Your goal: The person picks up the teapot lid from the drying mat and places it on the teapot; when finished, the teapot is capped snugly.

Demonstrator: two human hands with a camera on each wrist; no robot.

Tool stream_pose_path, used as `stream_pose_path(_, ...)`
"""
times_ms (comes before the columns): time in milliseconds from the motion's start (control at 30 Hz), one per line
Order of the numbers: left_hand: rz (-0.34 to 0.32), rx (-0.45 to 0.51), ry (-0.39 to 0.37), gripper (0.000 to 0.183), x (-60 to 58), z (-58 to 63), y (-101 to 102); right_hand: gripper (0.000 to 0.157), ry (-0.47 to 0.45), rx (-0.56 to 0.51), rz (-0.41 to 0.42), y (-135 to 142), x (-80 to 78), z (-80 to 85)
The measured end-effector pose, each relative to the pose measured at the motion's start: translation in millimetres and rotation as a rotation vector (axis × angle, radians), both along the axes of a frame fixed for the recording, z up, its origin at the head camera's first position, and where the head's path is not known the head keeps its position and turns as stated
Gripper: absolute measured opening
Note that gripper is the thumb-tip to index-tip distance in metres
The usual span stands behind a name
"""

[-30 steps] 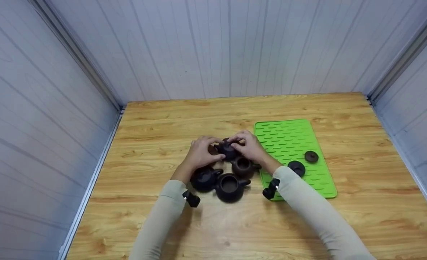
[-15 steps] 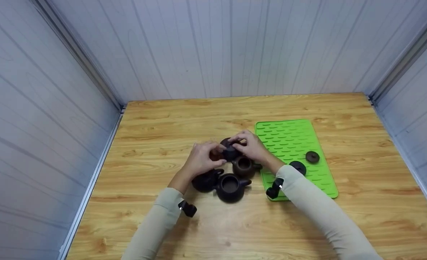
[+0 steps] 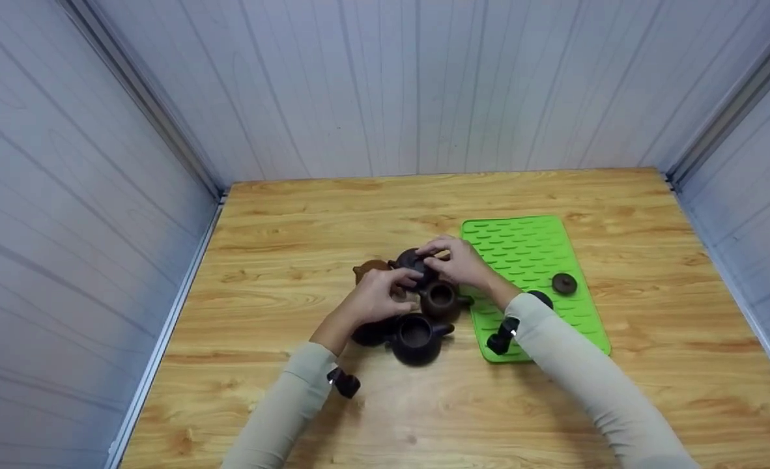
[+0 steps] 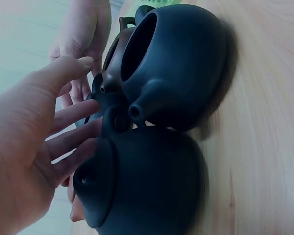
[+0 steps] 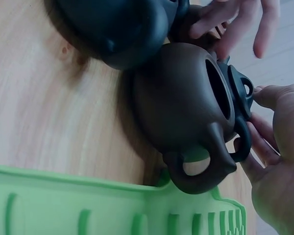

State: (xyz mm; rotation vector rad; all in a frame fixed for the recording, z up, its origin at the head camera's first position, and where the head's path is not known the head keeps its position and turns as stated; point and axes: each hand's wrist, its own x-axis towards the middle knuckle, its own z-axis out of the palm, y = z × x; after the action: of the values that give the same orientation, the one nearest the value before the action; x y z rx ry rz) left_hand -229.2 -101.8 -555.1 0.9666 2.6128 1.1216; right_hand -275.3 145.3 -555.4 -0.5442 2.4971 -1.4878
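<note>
My right hand (image 3: pixel 461 266) is at a small dark lidded teapot (image 3: pixel 410 258), the farthest but one in the cluster. In the right wrist view, its thumb touches the loop knob of that teapot's lid (image 5: pixel 242 93), with the other fingers beyond the lid and handle. My left hand (image 3: pixel 373 298) hovers with fingers loosely spread above a black lidded teapot (image 4: pixel 152 176), which it mostly hides from the head camera. A brown lidless teapot (image 3: pixel 442 301) stands just below the right hand. Nearest me sits a rounder black lidless teapot (image 3: pixel 416 348). Beyond the left hand shows a reddish-brown teapot (image 3: pixel 370 266).
Right of the teapots lies a green ridged mat (image 3: pixel 512 241). A small brown lid (image 3: pixel 564 284) rests on it, and a black lid (image 3: pixel 541 298) is partly covered by my right sleeve. Panelled walls (image 3: pixel 385 98) enclose the wooden table (image 3: pixel 281 228).
My left hand has drawn away from the small dark teapot, toward me and slightly right, uncovering the reddish-brown teapot. The right hand stays at the lid, nearly still.
</note>
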Motion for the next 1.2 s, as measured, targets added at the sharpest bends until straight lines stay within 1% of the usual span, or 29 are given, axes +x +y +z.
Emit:
stream_pose_path(167,-0.011,-0.067,-0.039,0.056,-3.3,-3.8,4.3,0.028,-0.024,0.005,0.039,3.1,-2.7,2.9)
stream_pose_path(200,-0.001,-0.088,-0.068,0.056,0.4,5.2,6.9,0.029,-0.029,0.006,0.048,3.9,-3.5,3.4)
stream_pose_path(300,-0.003,-0.111,-0.091,0.059,-3.8,2.4,8.9,0.031,-0.050,0.002,0.069,6.6,-5.6,4.8)
stream_pose_path(367,-0.005,-0.126,-0.080,0.061,-10.7,-9.8,9.7,0.031,-0.058,-0.003,0.083,8.3,-6.5,5.6)
stream_pose_path(500,-0.004,-0.159,-0.046,0.063,-25.8,-40.4,10.3,0.032,-0.061,-0.003,0.113,11.0,-8.2,8.0)
stream_pose_path(533,0.000,-0.165,-0.046,0.062,-27.4,-43.9,10.9,0.032,-0.062,-0.003,0.121,11.4,-8.6,8.5)
stream_pose_path(567,0.003,-0.172,-0.047,0.062,-27.8,-44.7,11.6,0.033,-0.063,-0.004,0.129,11.9,-9.0,9.3)
stream_pose_path(667,0.011,-0.179,-0.062,0.061,-22.6,-32.3,15.2,0.034,-0.056,-0.008,0.149,13.3,-10.0,10.9)
stream_pose_path(700,0.014,-0.180,-0.070,0.061,-19.2,-25.6,17.1,0.034,-0.058,-0.012,0.153,14.1,-10.2,11.4)
stream_pose_path(800,0.027,-0.197,-0.050,0.057,-13.3,-16.3,21.0,0.034,-0.057,-0.019,0.164,16.7,-10.4,12.6)
stream_pose_path(900,0.047,-0.214,-0.030,0.054,-11.6,-16.1,23.8,0.034,-0.062,-0.032,0.169,19.1,-9.8,13.1)
stream_pose_path(933,0.054,-0.224,-0.016,0.053,-12.8,-19.4,24.4,0.034,-0.062,-0.035,0.170,19.8,-9.4,13.1)
stream_pose_path(967,0.059,-0.227,-0.024,0.053,-12.0,-16.9,25.4,0.033,-0.062,-0.039,0.170,20.6,-8.8,13.1)
stream_pose_path(1000,0.064,-0.229,-0.029,0.053,-12.1,-17.2,26.0,0.033,-0.061,-0.043,0.169,21.4,-8.1,13.1)
stream_pose_path(1100,0.069,-0.233,-0.020,0.051,-15.3,-23.4,26.3,0.032,-0.062,-0.048,0.159,25.0,-6.0,13.9)
stream_pose_path(1133,0.069,-0.233,-0.020,0.051,-15.3,-22.9,26.5,0.032,-0.061,-0.045,0.155,26.7,-5.4,14.4)
stream_pose_path(1167,0.068,-0.230,-0.026,0.050,-13.5,-18.9,26.8,0.032,-0.059,-0.041,0.151,28.4,-4.8,15.0)
stream_pose_path(1200,0.068,-0.228,-0.029,0.050,-12.6,-17.4,27.0,0.032,-0.060,-0.040,0.147,30.2,-4.2,15.7)
